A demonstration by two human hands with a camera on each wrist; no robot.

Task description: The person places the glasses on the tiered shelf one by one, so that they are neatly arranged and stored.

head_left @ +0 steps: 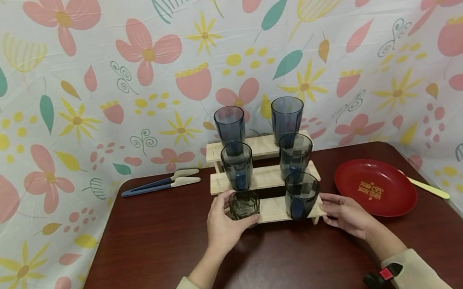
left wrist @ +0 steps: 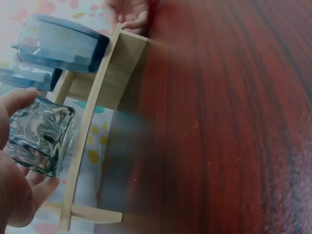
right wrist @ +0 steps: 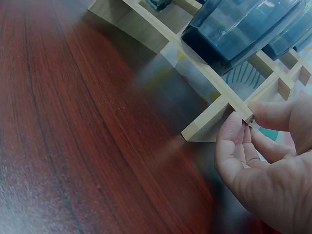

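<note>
A small square-based, thick-bottomed clear glass (head_left: pixel 244 204) is gripped by my left hand (head_left: pixel 225 221), thumb in front and fingers round its far side. The left wrist view has the same short glass (left wrist: pixel 41 134) beside the front board of the wooden rack; I cannot tell whether it touches the board. Three steps make up this pale wooden rack (head_left: pixel 270 208). With thumb and fingers, my right hand (head_left: pixel 346 213) pinches the right end of the lowest step, seen closely as a board end (right wrist: pixel 241 108) in the right wrist view. Just inside it stands a tall blue-grey glass (head_left: pixel 301 196).
Several more tall glasses (head_left: pixel 229 122) stand on the upper steps. Two blue-handled spreaders (head_left: pixel 153 189) lie at the table's back left. A red plate (head_left: pixel 352 174) with gold characters sits at the right, a yellow-handled utensil (head_left: pixel 428 187) partly beneath it. Patterned cloth (head_left: pixel 162 100) hangs behind.
</note>
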